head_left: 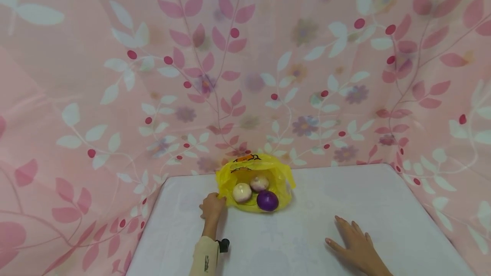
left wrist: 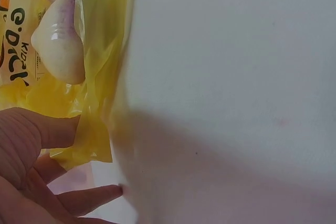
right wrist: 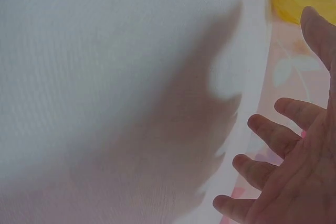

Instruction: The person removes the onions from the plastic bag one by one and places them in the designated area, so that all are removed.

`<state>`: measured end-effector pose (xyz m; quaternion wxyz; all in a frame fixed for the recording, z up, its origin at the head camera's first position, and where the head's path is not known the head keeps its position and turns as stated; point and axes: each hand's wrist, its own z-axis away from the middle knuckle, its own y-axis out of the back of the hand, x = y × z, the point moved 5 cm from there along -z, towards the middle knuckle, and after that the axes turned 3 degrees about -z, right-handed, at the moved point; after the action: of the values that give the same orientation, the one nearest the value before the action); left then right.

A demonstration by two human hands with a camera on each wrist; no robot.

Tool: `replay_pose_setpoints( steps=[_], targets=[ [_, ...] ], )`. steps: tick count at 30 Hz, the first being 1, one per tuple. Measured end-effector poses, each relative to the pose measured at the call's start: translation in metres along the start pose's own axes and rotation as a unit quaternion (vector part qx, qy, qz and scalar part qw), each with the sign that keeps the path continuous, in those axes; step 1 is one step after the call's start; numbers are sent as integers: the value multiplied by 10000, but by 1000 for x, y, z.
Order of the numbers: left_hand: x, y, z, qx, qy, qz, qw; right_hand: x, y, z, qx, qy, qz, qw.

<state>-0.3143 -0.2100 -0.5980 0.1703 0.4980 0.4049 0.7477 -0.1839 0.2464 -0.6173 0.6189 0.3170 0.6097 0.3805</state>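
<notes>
A yellow plastic bag (head_left: 285, 195) lies at the far edge of the table, its mouth facing me. Inside it are two whitish, purple-tinged turnip-like vegetables, one at the left (head_left: 242, 193) and one farther back (head_left: 259, 183). A dark purple round vegetable (head_left: 267, 200) sits at the front of the mouth. My left hand (head_left: 212, 205) pinches the bag's left edge between thumb and fingers; in the left wrist view the gripped corner (left wrist: 92, 142) shows by the thumb. Well apart from the bag, my right hand (head_left: 356, 244) spreads its fingers over the table, holding nothing.
The table (head_left: 307, 242) has a white cover. Behind it and at both sides hangs a pink curtain (head_left: 245, 76) with leaves and flowers, close to the back of the bag. A black strap device (head_left: 223, 245) sits on my left wrist.
</notes>
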Motion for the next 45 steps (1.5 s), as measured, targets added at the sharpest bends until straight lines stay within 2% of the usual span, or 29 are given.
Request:
replay_pose_setpoints(
  steps=[7, 14, 26, 31, 39, 45],
  targets=[
    [0, -3, 1, 38, -53, -57, 10000, -3, 0, -2, 224, 171, -45, 9996],
    [-1, -3, 1, 40, -70, -21, 10000, -17, 9, 0, 783, 534, -475, 9944],
    [-1, -1, 0, -11, -168, -21, 9999, -40, 12, -13, 1371, 637, -812, 9852],
    [-3, -2, -1, -14, -173, -53, 9998, -50, 6, -18, 1406, 576, -886, 9844],
    [-3, -3, -2, -27, -217, -38, 9998, -65, 0, -24, 1712, 900, -937, 9766],
    [-4, -3, -2, -24, -215, -51, 9998, -72, -9, -30, 1609, 965, -981, 9773]
  ],
)
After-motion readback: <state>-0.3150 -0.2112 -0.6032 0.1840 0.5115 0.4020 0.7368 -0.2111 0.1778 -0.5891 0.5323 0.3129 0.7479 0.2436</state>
